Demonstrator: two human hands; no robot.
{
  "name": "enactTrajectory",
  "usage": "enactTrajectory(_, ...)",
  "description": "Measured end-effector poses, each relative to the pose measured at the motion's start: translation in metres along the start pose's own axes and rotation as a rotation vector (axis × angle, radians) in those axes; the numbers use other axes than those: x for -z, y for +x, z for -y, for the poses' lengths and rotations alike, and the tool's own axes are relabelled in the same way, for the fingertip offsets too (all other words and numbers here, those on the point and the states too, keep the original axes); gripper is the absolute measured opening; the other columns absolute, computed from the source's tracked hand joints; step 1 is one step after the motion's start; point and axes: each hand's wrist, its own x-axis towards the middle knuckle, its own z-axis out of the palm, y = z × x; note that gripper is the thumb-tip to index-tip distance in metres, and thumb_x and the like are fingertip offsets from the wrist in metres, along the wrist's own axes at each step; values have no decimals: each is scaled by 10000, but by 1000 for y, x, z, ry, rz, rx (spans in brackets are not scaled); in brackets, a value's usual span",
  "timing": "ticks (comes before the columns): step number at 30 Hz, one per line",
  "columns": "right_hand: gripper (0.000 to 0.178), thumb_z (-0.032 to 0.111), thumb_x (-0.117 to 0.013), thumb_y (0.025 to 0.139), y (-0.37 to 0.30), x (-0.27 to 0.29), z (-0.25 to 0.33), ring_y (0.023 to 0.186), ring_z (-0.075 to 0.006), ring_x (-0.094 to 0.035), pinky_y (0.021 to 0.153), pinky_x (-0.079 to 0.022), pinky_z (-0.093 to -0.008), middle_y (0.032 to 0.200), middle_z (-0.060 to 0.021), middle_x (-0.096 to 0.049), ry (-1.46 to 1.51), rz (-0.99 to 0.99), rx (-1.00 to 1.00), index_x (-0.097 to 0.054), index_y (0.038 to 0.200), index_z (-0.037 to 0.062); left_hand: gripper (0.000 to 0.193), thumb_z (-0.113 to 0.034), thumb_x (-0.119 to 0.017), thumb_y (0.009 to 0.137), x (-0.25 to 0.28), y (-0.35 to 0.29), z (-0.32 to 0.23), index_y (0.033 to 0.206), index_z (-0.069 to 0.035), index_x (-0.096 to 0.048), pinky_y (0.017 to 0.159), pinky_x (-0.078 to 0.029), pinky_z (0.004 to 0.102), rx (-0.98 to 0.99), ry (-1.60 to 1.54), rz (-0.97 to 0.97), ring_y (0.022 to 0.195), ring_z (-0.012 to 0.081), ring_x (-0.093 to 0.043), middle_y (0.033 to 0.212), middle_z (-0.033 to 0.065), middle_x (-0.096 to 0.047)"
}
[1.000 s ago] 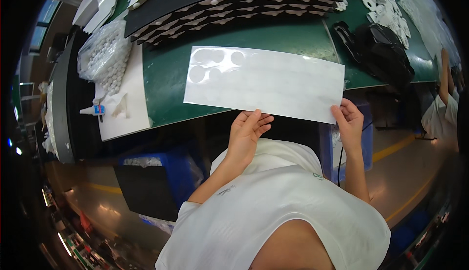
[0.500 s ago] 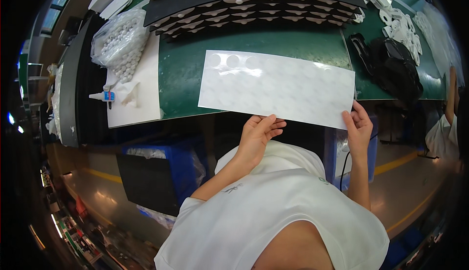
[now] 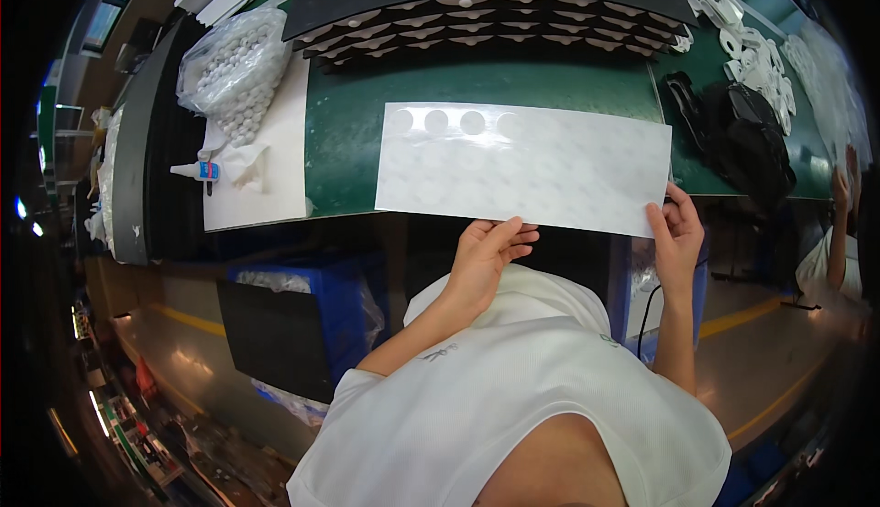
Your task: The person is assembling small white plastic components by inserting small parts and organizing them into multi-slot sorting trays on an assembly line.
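Observation:
A glossy white rectangular sheet (image 3: 522, 172) with rows of faint round shapes, apparently stickers, lies across the table's front edge. Its lower right corner is pinched by my right hand (image 3: 676, 236), thumb on top and fingers behind. At the middle of its near edge is my left hand (image 3: 490, 259), fingers curled and thumb pressed toward them. Whether that hand grips the edge or something small is hidden. Light glares off the sheet's upper left part, where a few circles show darker.
Stacked black boards (image 3: 486, 21) with white pieces between them stand at the back. Left are a bag of white balls (image 3: 234, 76) and a small glue bottle (image 3: 199, 171). A black tape dispenser-like object (image 3: 738, 131) and white parts (image 3: 756, 62) are right. Another person's arm (image 3: 839, 241) shows far right.
The view has shifted slightly, so the table and its things sit a little lower. The sheet lies slightly more level, and the glare on it has shifted. Both hands keep their places.

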Motion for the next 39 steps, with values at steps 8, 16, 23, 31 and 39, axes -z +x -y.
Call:
enactTrajectory(8,226,-2,-598,805,5,3,-2,695,-24,-503,609,-404,-173,795,18,-563,130,-92,27,-568,1029,-3,255,-94,-529,852,-17,-5,-6,1047,71,-524,752,-481,307,-230,189,-46,868,196,-601,961,140,-604)
enactTrajectory(16,243,-1,-584,828,17,-2,11,754,-39,-519,673,-408,-181,855,1,-580,362,70,149,-504,1056,17,211,-115,-519,880,0,-6,-16,1021,40,-534,685,-490,302,-665,289,40,788,186,-592,938,120,-604)
enactTrajectory(23,209,-11,-581,821,32,-28,13,733,-45,-538,647,-419,-183,838,-12,-596,184,105,125,-502,1013,16,295,-175,-481,916,4,-2,-37,1148,7,-461,699,-492,327,-713,25,-39,885,193,-579,1062,116,-560)
enactTrajectory(31,156,-13,-578,815,39,-58,21,750,-56,-547,662,-422,-187,847,-20,-596,334,293,61,-510,955,0,182,-75,-502,900,25,-13,-59,1031,37,-559,742,-447,256,-833,-95,-146,869,116,-554,988,76,-596)
enactTrajectory(39,218,-19,-573,807,42,-84,36,814,-84,-559,728,-448,-219,917,-35,-597,244,600,13,-536,1022,-23,212,-51,-509,891,54,-38,-74,1083,32,-545,820,-423,258,-1039,-74,-178,941,116,-544,1054,73,-586)
